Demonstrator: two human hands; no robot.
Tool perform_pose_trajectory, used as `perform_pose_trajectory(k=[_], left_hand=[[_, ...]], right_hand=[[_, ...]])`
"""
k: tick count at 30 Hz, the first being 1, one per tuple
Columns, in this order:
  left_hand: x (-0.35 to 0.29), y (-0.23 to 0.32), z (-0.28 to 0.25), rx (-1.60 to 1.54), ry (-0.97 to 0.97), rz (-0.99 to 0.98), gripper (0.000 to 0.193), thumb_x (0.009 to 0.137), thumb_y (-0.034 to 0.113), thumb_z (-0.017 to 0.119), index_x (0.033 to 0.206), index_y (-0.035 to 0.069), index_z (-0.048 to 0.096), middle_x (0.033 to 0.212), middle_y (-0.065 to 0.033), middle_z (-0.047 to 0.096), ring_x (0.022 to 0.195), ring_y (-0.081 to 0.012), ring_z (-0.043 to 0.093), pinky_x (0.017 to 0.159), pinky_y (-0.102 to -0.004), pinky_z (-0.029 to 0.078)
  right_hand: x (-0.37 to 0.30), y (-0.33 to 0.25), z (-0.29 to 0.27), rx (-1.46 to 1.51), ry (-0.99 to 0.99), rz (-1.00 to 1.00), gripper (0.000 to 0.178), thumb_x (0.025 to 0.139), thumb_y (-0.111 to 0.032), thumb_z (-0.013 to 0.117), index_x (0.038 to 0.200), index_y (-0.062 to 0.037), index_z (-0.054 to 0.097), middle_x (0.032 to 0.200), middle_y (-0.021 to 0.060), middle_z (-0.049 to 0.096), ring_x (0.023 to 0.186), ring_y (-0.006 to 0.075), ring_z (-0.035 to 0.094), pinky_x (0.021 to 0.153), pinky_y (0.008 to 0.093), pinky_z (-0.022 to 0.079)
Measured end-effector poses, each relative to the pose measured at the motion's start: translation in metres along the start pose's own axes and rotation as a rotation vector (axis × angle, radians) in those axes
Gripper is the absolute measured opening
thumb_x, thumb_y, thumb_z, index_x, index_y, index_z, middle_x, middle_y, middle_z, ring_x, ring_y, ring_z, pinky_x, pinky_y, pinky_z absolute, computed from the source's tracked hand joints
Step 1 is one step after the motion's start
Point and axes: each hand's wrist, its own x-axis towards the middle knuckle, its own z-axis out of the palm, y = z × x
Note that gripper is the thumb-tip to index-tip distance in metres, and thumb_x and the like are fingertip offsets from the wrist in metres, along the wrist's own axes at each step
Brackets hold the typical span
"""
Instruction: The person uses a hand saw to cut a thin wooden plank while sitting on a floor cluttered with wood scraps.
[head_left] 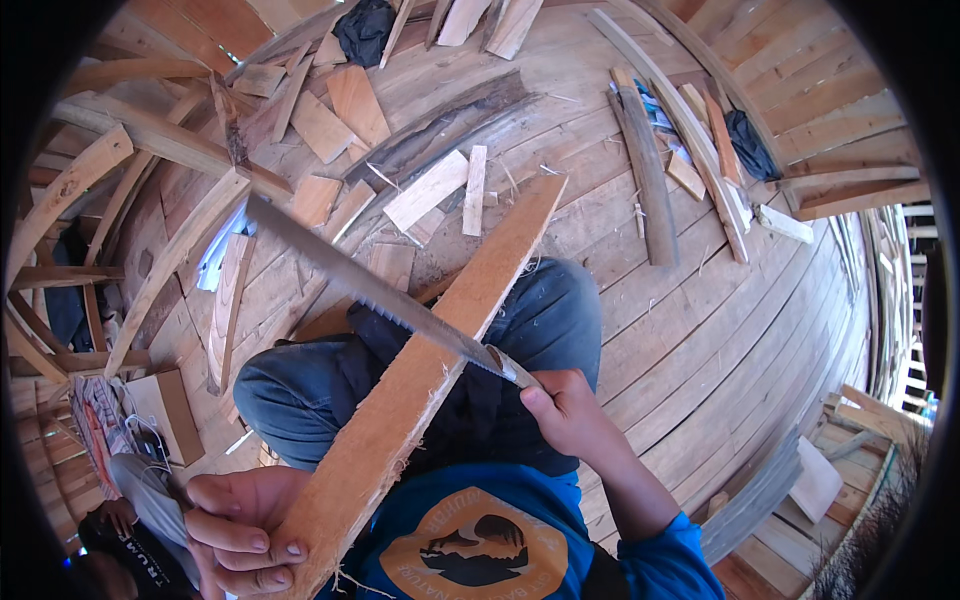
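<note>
A long, rough-edged wooden board (385, 425) slants across my lap, its narrow far end pointing up and to the right. At its near end, my left hand (243, 525) is closed, with curled fingers against the board's edge. My right hand (572, 412) grips the handle of a hand saw, whose handle is mostly covered by my fingers. The toothed saw blade (345, 275) lies across the board's upper face and reaches out to the upper left. Splintered fibres stick out along the board's right edge.
Wood offcuts (428, 192) lie scattered on the plank floor (690, 345) ahead. Long boards (648, 165) rest at the far right. Curved wooden pieces (185, 255) stand on the left. Another person (135, 545) is at the lower left, near a cardboard box (170, 415).
</note>
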Motion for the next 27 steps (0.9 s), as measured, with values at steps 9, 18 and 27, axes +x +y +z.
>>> perform_pose_trajectory(k=[9, 18, 27], left_hand=[[-0.006, 0.001, 0.013, 0.139, -0.135, -0.078, 0.016, 0.093, 0.025, 0.056, 0.08, 0.016, 0.057, 0.061, 0.0065, 0.061, 0.074, -0.0073, 0.044, 0.074, -0.031, 0.025], [-0.014, 0.005, 0.01, 0.128, -0.125, -0.078, 0.014, 0.092, 0.024, 0.056, 0.081, 0.016, 0.055, 0.061, 0.0064, 0.059, 0.072, -0.0067, 0.043, 0.074, -0.0302, 0.025], [-0.01, 0.005, 0.017, 0.167, -0.092, -0.074, 0.016, 0.093, 0.022, 0.054, 0.079, 0.016, 0.055, 0.06, 0.0068, 0.058, 0.071, -0.0063, 0.043, 0.073, -0.03, 0.025]], right_hand=[[0.005, 0.004, -0.002, -0.091, 0.098, -0.006, 0.051, 0.086, -0.046, 0.06, 0.069, 0.0023, 0.061, 0.057, 0.023, 0.052, 0.06, 0.0417, 0.057, 0.055, 0.0436, 0.045], [0.0, 0.014, -0.007, -0.094, 0.19, 0.086, 0.055, 0.088, -0.047, 0.058, 0.065, 0.0032, 0.06, 0.057, 0.0234, 0.054, 0.061, 0.0434, 0.058, 0.055, 0.0447, 0.045], [0.009, 0.027, -0.007, -0.151, 0.265, 0.235, 0.056, 0.09, -0.046, 0.055, 0.068, 0.0054, 0.061, 0.059, 0.0257, 0.055, 0.062, 0.0425, 0.061, 0.057, 0.0433, 0.047]])
